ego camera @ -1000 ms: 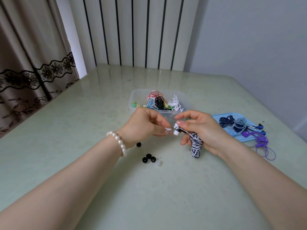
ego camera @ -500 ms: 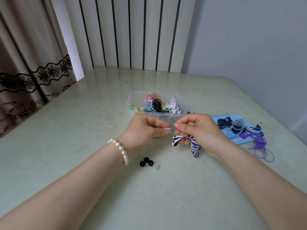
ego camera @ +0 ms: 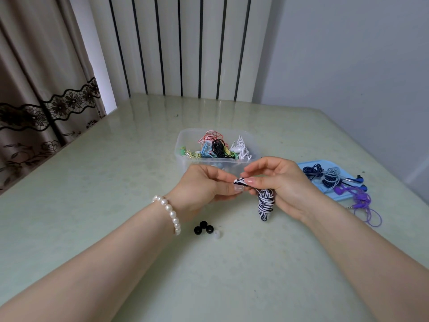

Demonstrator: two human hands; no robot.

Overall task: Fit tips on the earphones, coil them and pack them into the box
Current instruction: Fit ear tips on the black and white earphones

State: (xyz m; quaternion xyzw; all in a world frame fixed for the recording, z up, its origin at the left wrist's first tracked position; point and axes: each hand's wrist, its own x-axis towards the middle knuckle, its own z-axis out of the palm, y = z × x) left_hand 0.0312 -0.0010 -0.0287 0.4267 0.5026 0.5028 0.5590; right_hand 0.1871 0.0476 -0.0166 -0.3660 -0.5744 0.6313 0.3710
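My right hand [ego camera: 282, 182] holds a black-and-white striped earphone, its coiled cable [ego camera: 265, 203] hanging below the fingers. Its earbud [ego camera: 239, 181] pokes out between my two hands, pinched by both. My left hand [ego camera: 204, 185], with a pearl bracelet on the wrist, grips the bud's tip end with thumb and fingers. Three black ear tips [ego camera: 203, 227] and a clear tip [ego camera: 216, 234] lie on the table below my left hand. A clear plastic box [ego camera: 185, 156] behind my hands holds several coiled coloured earphones.
A blue tray [ego camera: 308, 165] at the right carries dark blue and grey earphones [ego camera: 325, 176]; a purple set [ego camera: 357, 198] trails off its front edge onto the pale green table [ego camera: 116, 182]. Curtain at the left, radiator behind, wall at the right.
My hands came together: the earbud, which hung lower near my right fingers, is now raised and pinched between both hands. The view has shifted slightly.
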